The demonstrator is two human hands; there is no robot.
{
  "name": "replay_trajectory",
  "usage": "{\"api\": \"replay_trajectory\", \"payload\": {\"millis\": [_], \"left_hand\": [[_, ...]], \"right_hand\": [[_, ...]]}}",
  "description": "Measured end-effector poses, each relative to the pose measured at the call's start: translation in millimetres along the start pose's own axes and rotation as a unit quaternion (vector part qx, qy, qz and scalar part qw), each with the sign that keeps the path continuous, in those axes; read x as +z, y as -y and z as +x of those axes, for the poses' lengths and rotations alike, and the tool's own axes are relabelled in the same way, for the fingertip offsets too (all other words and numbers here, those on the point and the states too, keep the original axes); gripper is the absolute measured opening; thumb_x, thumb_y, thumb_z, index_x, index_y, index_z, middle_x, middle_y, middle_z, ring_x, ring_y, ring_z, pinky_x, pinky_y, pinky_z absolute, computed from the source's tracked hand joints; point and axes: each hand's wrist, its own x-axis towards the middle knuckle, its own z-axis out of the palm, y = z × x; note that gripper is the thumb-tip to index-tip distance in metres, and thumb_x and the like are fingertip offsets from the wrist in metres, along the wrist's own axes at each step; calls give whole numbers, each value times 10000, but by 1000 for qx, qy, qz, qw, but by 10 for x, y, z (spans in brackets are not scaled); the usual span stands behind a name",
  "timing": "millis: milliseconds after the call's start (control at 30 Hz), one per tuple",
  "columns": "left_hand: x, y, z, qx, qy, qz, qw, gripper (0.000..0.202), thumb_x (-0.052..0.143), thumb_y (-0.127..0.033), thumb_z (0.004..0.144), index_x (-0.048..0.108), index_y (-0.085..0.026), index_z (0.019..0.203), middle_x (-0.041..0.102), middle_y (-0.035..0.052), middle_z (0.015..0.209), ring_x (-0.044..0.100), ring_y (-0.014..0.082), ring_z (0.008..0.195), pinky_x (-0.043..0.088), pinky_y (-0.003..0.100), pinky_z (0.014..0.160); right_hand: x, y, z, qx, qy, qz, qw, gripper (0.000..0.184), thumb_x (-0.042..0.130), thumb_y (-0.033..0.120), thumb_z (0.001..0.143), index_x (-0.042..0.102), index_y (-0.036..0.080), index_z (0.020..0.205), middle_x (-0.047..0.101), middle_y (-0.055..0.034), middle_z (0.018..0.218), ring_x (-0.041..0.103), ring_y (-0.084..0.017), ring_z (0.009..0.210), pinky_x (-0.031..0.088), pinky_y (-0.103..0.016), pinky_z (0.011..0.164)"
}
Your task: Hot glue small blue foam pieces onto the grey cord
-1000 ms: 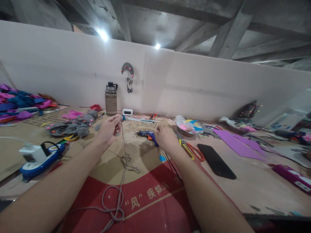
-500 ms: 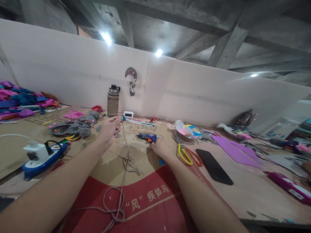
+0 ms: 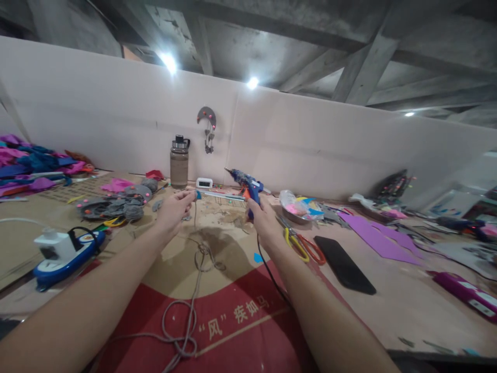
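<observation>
My left hand (image 3: 177, 208) is closed in a pinch on a small blue felt piece (image 3: 198, 195), with a grey cord (image 3: 195, 220) hanging below it. The cord runs down to loose loops on the printed cardboard (image 3: 233, 331). In my right hand (image 3: 264, 220), fingers wrapped round its handle, is a blue hot glue gun (image 3: 248, 184), lifted above the table. Its nozzle points up and left, apart from the felt, and its black cable trails down past my right wrist. Behind both hands lies a thin pale rod (image 3: 221, 195).
Yellow-and-red scissors (image 3: 298, 243) and a black phone (image 3: 344, 265) lie right of my forearm. A bottle (image 3: 179, 163) and small white clock (image 3: 204, 183) stand by the back panel. Left are grey felt pieces (image 3: 112, 204) and a blue power strip (image 3: 70, 261); purple felt (image 3: 378, 238) lies right.
My right hand has picked the glue gun up off the table, tilting its nozzle upward. The left hand stays nearly in place, still pinching the blue felt and cord.
</observation>
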Motion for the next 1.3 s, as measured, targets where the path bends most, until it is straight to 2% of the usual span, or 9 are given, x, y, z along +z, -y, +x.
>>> {"api": "replay_trajectory", "payload": {"millis": [67, 167, 233, 367, 567, 700, 800, 867, 1300], "left_hand": [[13, 3, -11, -3, 5, 8, 1000, 292, 710, -359, 610, 593, -114, 720, 391, -56, 526, 275, 22, 402, 164, 138, 335], [26, -10, -23, 0, 11, 13, 1000, 294, 710, -368, 605, 591, -117, 702, 368, -64, 499, 270, 26, 397, 157, 144, 341], [32, -23, -31, 2, 8, 20, 1000, 299, 706, -377, 607, 592, -115, 695, 372, -61, 497, 272, 26, 397, 157, 147, 346], [36, -36, -44, 1, 5, 30, 1000, 302, 701, -381, 613, 597, -114, 707, 398, -50, 529, 292, 27, 412, 172, 147, 357], [40, -35, -43, 3, 15, 33, 999, 293, 694, -381, 624, 591, -118, 701, 388, -52, 531, 287, 26, 412, 165, 151, 362], [45, -45, -48, -1, 17, 32, 999, 293, 692, -380, 630, 595, -115, 710, 381, -54, 525, 280, 26, 411, 166, 153, 364], [44, -43, -49, -7, 22, 28, 999, 295, 691, -386, 629, 600, -117, 708, 373, -58, 510, 271, 29, 406, 159, 157, 361], [44, -39, -46, -10, 24, 24, 999, 294, 694, -388, 624, 602, -120, 701, 369, -59, 499, 267, 31, 403, 154, 160, 358], [65, -30, -56, -1, 30, 30, 999, 282, 691, -382, 629, 602, -118, 673, 374, -56, 476, 269, 29, 391, 154, 170, 371]], "right_hand": [[35, 87, -53, 26, 30, 71, 997, 228, 445, 394, 790, 468, 213, 928, 551, 25, 699, 548, -121, 600, 447, -260, 610], [82, 209, -132, 34, 83, 166, 982, 316, 501, 309, 750, 395, 217, 1033, 555, 27, 773, 554, -103, 593, 475, -263, 600], [100, 253, -169, 28, 116, 189, 975, 350, 491, 269, 747, 368, 216, 1071, 539, 34, 746, 529, -97, 560, 469, -251, 554], [119, 228, -201, -2, 131, 129, 983, 355, 468, 224, 759, 388, 225, 1104, 510, 44, 692, 475, -89, 507, 435, -232, 501], [150, 141, -214, -54, 134, 88, 986, 395, 454, 199, 767, 387, 246, 1154, 559, -2, 816, 522, -124, 595, 456, -254, 517], [144, 152, -221, -97, 120, 31, 987, 398, 449, 210, 792, 400, 224, 1187, 593, -36, 902, 572, -164, 775, 480, -322, 705], [131, 180, -229, -133, 97, -10, 986, 377, 452, 205, 796, 426, 218, 1171, 575, -54, 1049, 546, -181, 954, 430, -355, 859], [126, 199, -236, -142, 88, -28, 986, 365, 452, 204, 794, 440, 220, 1159, 550, -58, 1123, 517, -186, 1027, 398, -358, 907], [102, 308, -302, -138, 111, -85, 980, 312, 427, 221, 807, 452, 215, 1118, 604, -61, 961, 561, -196, 843, 424, -331, 759]]}}
